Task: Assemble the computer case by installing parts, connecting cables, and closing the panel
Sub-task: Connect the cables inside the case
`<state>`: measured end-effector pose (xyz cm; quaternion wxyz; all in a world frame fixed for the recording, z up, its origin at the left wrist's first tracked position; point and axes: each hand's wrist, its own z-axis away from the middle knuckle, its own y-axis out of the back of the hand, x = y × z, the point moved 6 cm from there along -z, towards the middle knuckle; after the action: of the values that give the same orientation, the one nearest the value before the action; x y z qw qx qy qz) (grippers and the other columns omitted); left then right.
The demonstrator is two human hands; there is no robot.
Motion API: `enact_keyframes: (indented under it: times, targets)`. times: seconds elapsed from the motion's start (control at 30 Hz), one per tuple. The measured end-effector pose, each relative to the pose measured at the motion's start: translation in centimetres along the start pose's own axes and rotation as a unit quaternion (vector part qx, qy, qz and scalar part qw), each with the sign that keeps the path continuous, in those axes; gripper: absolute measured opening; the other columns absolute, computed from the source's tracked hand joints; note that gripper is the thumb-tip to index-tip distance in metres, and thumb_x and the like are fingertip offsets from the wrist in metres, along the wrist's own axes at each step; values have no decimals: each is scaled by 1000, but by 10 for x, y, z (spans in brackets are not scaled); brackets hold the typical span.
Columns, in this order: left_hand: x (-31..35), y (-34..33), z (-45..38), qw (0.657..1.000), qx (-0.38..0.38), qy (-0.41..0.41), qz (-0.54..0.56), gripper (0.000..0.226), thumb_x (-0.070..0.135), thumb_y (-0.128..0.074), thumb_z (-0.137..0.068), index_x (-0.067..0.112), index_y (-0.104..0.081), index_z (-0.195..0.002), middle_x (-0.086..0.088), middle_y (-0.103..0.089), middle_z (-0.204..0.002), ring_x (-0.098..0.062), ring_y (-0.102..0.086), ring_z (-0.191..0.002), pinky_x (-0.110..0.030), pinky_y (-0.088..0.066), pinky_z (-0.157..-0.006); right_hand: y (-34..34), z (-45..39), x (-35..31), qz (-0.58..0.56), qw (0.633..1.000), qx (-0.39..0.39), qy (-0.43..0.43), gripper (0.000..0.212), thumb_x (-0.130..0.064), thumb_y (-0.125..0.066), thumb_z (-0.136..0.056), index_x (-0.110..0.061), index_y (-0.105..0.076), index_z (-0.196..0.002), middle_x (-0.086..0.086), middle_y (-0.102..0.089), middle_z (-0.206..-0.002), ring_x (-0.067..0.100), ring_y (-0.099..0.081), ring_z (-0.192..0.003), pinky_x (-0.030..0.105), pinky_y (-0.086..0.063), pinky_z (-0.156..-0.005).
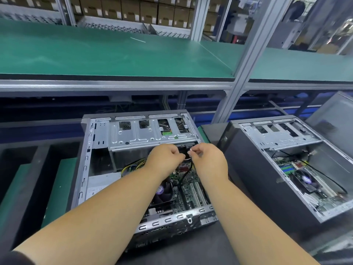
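Where both hands' grips meet, black cable (185,175).

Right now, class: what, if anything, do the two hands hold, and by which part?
Both the left hand and right hand pinch the black cable at its upper end, just below the drive cage.

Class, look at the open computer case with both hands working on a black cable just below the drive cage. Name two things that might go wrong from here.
1. Both hands, left hand and right hand, pinch the black cable close to the drive cage; its metal edge may scrape the fingers.
2. The cable hangs beside the CPU fan; left slack, it might foul the blades.
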<state>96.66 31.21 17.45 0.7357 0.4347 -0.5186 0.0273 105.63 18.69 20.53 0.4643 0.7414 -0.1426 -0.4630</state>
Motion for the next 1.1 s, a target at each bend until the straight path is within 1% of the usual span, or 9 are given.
enact_keyframes:
  times: [0.07, 0.23, 0.4, 0.5, 0.6, 0.77, 0.87, 0.97, 1.1]
  targets:
    - [1, -4, 1, 998, -11, -11, 60, 25, 29, -65, -81, 15, -57, -61, 2, -67, -73, -16, -60, -68, -24, -44, -61, -1, 1, 0, 2, 1000, 5, 19, 14, -30, -65, -96, -24, -74, -104, -7, -68, -103, 14, -63, -87, 28, -50, -75]
    - [2, -12, -3, 991, -60, -22, 119, 32, 34, -71, -84, 16, -54, -64, 6, -46, -57, -3, -36, -44, -9, -30, -42, -2, 2, 5, -9, 999, 17, 35, 14, -25, -64, -96, -21, -74, -105, -4, -65, -103, 15, -60, -84, 26, -43, -71]
    - [-2, -19, -5, 983, -85, -27, 163, 24, 34, -73, -83, 20, -60, -70, 6, -59, -67, -11, -52, -63, -25, -46, -66, -3, 0, 8, -18, 999, 18, 31, 16, -26, -61, -98, -19, -73, -107, -3, -66, -104, 15, -60, -87, 24, -40, -72]
    - [-3, -21, -6, 974, -61, -15, 219, 15, 22, -73, -86, 16, -62, -79, -2, -70, -74, -15, -62, -68, -30, -53, -71, -2, 0, 9, -34, 999, 27, 20, 15, -25, -61, -97, -21, -71, -106, -4, -68, -99, 16, -62, -85, 26, -44, -70]
    - [-9, -20, -7, 954, -26, 17, 297, 8, 10, -74, -85, 7, -67, -82, -4, -73, -72, -14, -66, -63, -20, -53, -62, 1, 1, 12, -83, 995, 46, -8, 5, -26, -62, -95, -23, -65, -99, -8, -68, -91, 15, -62, -82, 31, -49, -70]
    - [-25, -11, -8, 962, 53, 55, 261, 4, 22, -76, -85, 22, -79, -82, 7, -75, -79, -3, -63, -62, -13, -45, -56, 10, 3, 16, -54, 994, 95, -29, 7, -25, -61, -95, -29, -64, -91, -13, -61, -91, 11, -56, -76, 28, -40, -60]
    - [-31, -21, -4, 911, 28, 138, 389, 9, 14, -69, -91, 10, -75, -95, -4, -76, -89, -10, -72, -73, -14, -51, -57, 15, 5, 25, -118, 982, 117, -85, 10, -24, -60, -97, -30, -64, -90, -13, -63, -90, 11, -58, -79, 29, -41, -64]
    - [-32, -32, 3, 835, -14, 225, 503, 11, 10, -62, -95, 9, -72, -92, -4, -77, -84, -9, -74, -73, -13, -52, -52, 17, 7, 32, -186, 965, 128, -136, 10, -23, -58, -98, -28, -65, -93, -13, -64, -89, 12, -60, -80, 29, -42, -63]
    - [-30, -40, 5, 802, -60, 287, 520, 20, 7, -51, -100, 8, -68, -89, -2, -74, -81, -6, -67, -64, -12, -43, -43, 15, 4, 33, -195, 963, 117, -148, 9, -25, -60, -98, -27, -67, -93, -8, -65, -91, 16, -62, -81, 33, -49, -68]
